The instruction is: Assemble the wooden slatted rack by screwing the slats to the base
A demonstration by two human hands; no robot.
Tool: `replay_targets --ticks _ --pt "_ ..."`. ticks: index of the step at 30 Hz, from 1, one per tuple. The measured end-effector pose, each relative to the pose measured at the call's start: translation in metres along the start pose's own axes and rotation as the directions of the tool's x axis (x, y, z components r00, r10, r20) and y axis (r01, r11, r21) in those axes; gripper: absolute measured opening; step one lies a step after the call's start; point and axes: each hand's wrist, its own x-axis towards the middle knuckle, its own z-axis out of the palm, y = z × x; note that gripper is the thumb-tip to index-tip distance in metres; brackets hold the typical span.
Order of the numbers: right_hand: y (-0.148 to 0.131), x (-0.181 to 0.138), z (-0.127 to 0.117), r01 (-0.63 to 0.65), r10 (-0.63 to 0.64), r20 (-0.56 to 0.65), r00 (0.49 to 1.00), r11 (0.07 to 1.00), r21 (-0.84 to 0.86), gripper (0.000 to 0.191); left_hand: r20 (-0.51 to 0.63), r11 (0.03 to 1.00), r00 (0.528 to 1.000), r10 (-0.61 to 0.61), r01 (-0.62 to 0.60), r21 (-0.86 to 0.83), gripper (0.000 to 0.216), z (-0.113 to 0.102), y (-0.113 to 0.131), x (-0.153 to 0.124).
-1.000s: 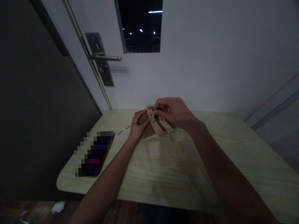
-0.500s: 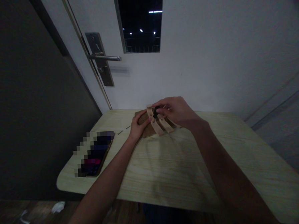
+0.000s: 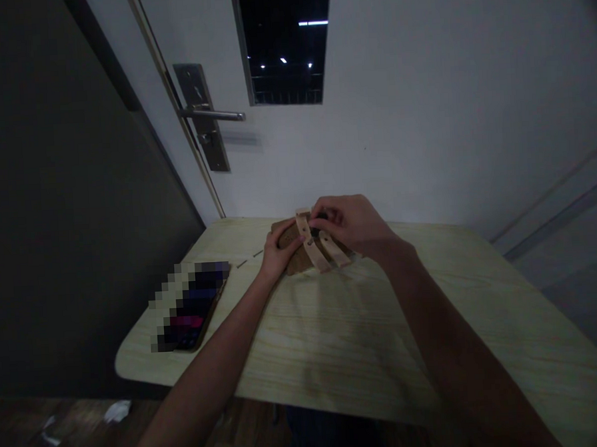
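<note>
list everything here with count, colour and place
table: one, pale yellow, centre
brown board: one, brown, on table
pale strips: at least two, tan, over brown board
dark piece: one, black, at pale strips
phone: one, dark, table's left
thin rods: two, grey, right of phone
door: one, white, behind table
handle: one, silver, on door
window: one, black, in door
panel: one, dark grey, far left
scraps: at least two, white, on floor
left hand: one, holding brown board
right hand: one, pinching dark piece
</note>
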Motion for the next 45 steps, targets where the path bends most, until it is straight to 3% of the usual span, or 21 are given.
replay_targets --ticks 11,19,27,34,40,45 --pt "-0.0025 -0.0012 -0.0057 -0.024 0.024 0.083 0.996 1.0 0.005 0.028 0.004 1.0 1.0 0.007 -0.007 0.003 0.045 -0.0012 -0.0051 0.0" --pt "-0.0023 -0.0005 -0.0088 -0.088 0.091 0.068 0.993 0.995 -0.05 0.022 0.001 1.0 1.0 -0.01 0.01 -0.019 0.044 -0.0004 -0.005 -0.0006" --pt "-0.0053 -0.0022 -0.0052 -0.033 0.03 0.058 0.998 0.998 0.055 0.012 -0.011 1.0 1.0 -0.007 0.007 0.01 0.045 -0.0009 0.0009 -0.0019" --pt "-0.0007 -0.0006 -0.004 -0.047 0.037 0.089 0.995 0.992 0.115 0.025 -0.013 1.0 1.0 -0.019 0.019 0.012 0.045 -0.0007 0.0025 -0.0018" --pt "0.0007 -0.0012 -0.0032 -0.075 0.074 0.053 0.996 0.997 0.001 0.034 -0.011 1.0 1.0 0.003 -0.003 0.014 0.045 -0.0007 0.0009 -0.0019" --pt "-0.0015 -0.0021 -0.0039 -0.021 0.021 0.039 0.999 1.0 -0.003 0.026 -0.005 1.0 1.0 0.01 -0.009 0.028 0.045 -0.0006 -0.0013 -0.0017"
